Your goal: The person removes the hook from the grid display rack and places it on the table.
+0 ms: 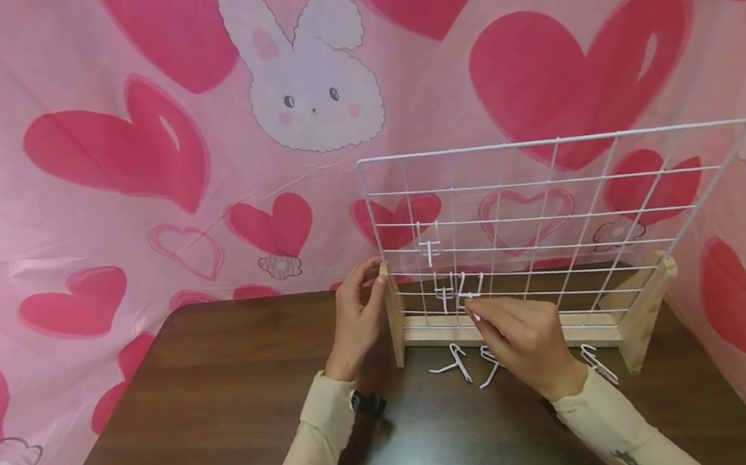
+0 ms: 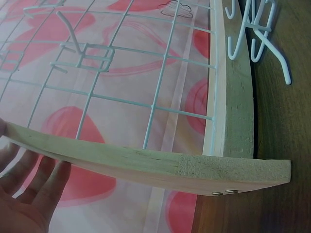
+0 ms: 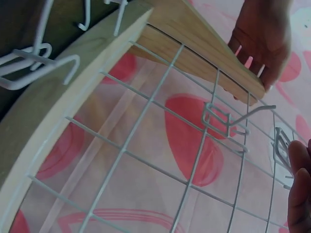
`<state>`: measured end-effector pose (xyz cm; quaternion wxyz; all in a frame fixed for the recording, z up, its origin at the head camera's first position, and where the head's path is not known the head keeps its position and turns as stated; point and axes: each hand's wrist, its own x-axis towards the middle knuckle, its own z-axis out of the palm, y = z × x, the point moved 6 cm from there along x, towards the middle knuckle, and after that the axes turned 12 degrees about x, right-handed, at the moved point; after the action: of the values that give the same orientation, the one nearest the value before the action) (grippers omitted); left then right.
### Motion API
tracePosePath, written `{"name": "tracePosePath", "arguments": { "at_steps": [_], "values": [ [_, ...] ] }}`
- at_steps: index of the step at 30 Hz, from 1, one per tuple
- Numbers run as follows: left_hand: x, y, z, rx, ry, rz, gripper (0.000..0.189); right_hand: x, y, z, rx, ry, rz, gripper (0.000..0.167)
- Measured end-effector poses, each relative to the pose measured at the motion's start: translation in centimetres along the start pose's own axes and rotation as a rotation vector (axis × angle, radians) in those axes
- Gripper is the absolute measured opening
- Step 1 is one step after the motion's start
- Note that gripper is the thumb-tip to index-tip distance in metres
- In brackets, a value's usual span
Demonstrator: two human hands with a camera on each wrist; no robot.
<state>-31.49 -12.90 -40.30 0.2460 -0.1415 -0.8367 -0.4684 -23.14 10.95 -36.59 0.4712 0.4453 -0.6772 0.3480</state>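
A white wire grid [image 1: 547,183] leans back in a wooden stand with upright side pieces. My left hand [image 1: 357,311] grips the top of the left wooden side piece [image 2: 121,158], thumb near its front edge and fingers along the outer face. With thumb and fingertips, my right hand [image 1: 526,334] pinches a white wire hook [image 3: 283,148] at the grid's lower left; its fingers partly hide that hook. Just left of it a second hook [image 1: 445,295] hangs on the grid, and another hook [image 1: 429,250] hangs higher up.
On the dark wooden table [image 1: 227,410], loose white hooks [image 1: 459,365] lie before the stand's base bar, partly behind my right hand. One more hook [image 1: 598,364] lies near the right side piece [image 1: 648,312]. A pink heart-print cloth [image 1: 149,150] hangs behind.
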Motion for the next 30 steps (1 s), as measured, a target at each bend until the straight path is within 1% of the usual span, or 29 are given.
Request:
{"name": "tracePosePath", "arguments": {
  "at_steps": [7, 17, 25, 30],
  "values": [
    [0.1, 0.0, 0.0, -0.013, 0.012, 0.003, 0.029, -0.9, 0.0, 0.5, 0.013, -0.025, 0.006, 0.037],
    [0.1, 0.0, 0.0, -0.015, 0.018, 0.005, 0.029, -2.0, -0.2, 1.1, 0.017, -0.043, -0.012, 0.034],
    [0.2, 0.1, 0.0, -0.02, 0.017, 0.001, 0.029, -2.6, -0.3, 1.6, 0.016, -0.108, 0.007, 0.037],
    [0.0, 0.0, 0.0, -0.024, 0.01, -0.001, 0.029, -3.3, -0.1, 1.9, 0.017, -0.138, 0.021, 0.039]
  ]
}}
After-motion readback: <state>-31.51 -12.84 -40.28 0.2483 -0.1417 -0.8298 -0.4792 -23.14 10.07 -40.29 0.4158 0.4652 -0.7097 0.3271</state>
